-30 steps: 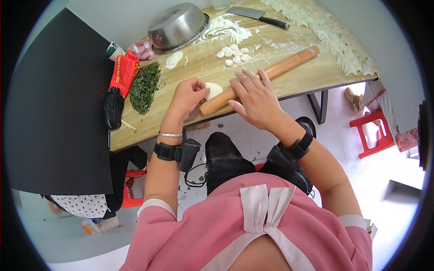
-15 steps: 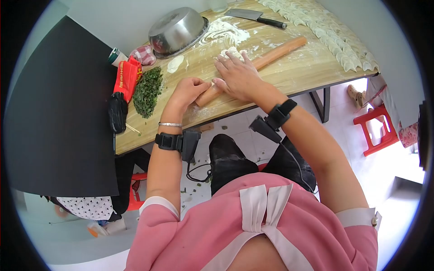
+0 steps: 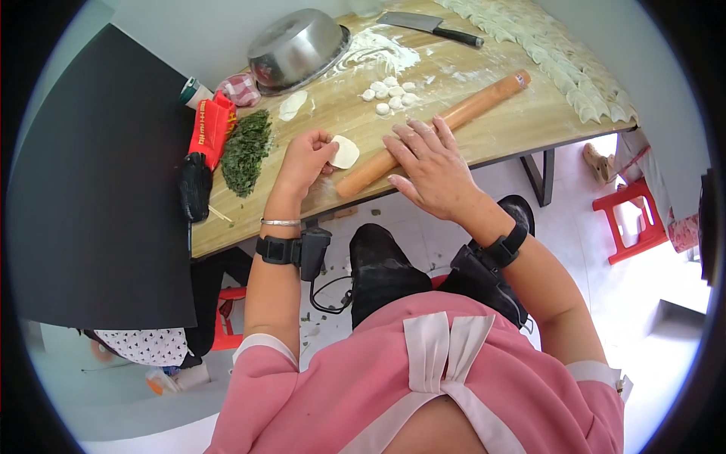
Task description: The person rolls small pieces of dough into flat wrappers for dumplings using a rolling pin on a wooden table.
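Between thumb and fingers, my left hand (image 3: 308, 159) pinches the edge of a flat round dough wrapper (image 3: 345, 153) over the table's front part. My right hand (image 3: 432, 163) lies with fingers spread on the wooden rolling pin (image 3: 473, 107), which slants across the wood just right of the wrapper. Behind the pin, several small dough pieces (image 3: 395, 91) sit in a loose cluster. Another flat wrapper (image 3: 293, 106) rests near the metal bowl.
An upturned metal bowl (image 3: 296, 49), a cleaver (image 3: 431, 27) and scattered flour (image 3: 378, 49) are at the back. Chopped greens (image 3: 246, 155) and a red bag (image 3: 211, 129) are left. Rows of dumplings (image 3: 560, 68) line the right. A red stool (image 3: 631, 219) stands beyond; another person sits at left.
My right hand has drawn back toward me, uncovering the dough pieces. The pin has shifted slightly toward the right and front. The wrapper in my left hand now shows.
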`<state>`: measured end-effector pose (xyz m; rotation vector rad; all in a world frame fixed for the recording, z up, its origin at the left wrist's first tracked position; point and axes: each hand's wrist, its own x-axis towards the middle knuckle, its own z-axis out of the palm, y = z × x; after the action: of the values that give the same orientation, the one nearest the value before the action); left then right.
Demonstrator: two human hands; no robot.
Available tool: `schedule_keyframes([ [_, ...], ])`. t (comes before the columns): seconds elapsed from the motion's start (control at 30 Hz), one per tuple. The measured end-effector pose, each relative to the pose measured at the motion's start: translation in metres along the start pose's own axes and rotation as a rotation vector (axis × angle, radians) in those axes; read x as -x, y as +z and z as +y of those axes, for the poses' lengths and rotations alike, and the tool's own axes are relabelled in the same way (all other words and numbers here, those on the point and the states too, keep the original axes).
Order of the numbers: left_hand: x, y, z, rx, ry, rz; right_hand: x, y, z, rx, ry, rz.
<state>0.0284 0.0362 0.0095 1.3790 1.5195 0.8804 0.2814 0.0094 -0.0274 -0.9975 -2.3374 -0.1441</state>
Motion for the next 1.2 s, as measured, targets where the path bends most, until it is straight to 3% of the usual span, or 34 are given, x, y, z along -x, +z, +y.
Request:
schedule_keyframes([
  [0.2, -0.021, -0.033, 0.010, -0.047, -0.111, 0.053, -0.003, 0.001, -0.002, -0.001, 0.027, 0.009],
  [0.3, -0.052, -0.058, 0.011, 0.330, -0.063, 0.260, -0.003, 0.001, -0.001, 0.000, 0.038, 0.002],
  [0.33, -0.062, -0.069, 0.009, 0.326, -0.058, 0.259, -0.002, 0.001, -0.001, -0.002, 0.037, 0.002],
  [0.43, -0.086, -0.087, -0.007, 0.108, -0.172, 0.451, -0.001, 0.001, 0.000, 0.007, 0.035, 0.001],
  [0.53, -0.085, -0.058, -0.009, -0.129, -0.087, 0.458, -0.003, 0.001, 0.000, 0.002, 0.040, 0.009],
  [0.6, -0.091, -0.038, -0.011, -0.180, -0.013, 0.366, 0.001, 0.002, 0.000, -0.004, 0.057, -0.002],
  [0.7, -0.080, 0.003, 0.018, -0.269, 0.385, -0.040, -0.001, 0.005, 0.002, -0.017, 0.020, 0.057],
  [0.73, -0.077, 0.014, 0.025, -0.259, 0.385, -0.050, 0.000, 0.005, 0.002, -0.009, 0.026, 0.048],
  [0.8, -0.074, 0.030, 0.035, -0.482, 0.621, -0.148, 0.000, 0.006, 0.003, -0.017, 0.016, 0.045],
  [0.93, -0.079, 0.037, 0.034, -0.646, 0.679, -0.182, -0.001, 0.007, 0.003, 0.005, 0.021, 0.041],
  [1.13, -0.062, 0.031, 0.033, -0.687, 0.596, -0.130, -0.001, 0.005, 0.002, -0.015, 0.021, 0.029],
  [1.2, -0.047, 0.027, 0.033, -0.653, 0.484, -0.150, -0.001, 0.006, 0.003, -0.007, 0.020, 0.047],
])
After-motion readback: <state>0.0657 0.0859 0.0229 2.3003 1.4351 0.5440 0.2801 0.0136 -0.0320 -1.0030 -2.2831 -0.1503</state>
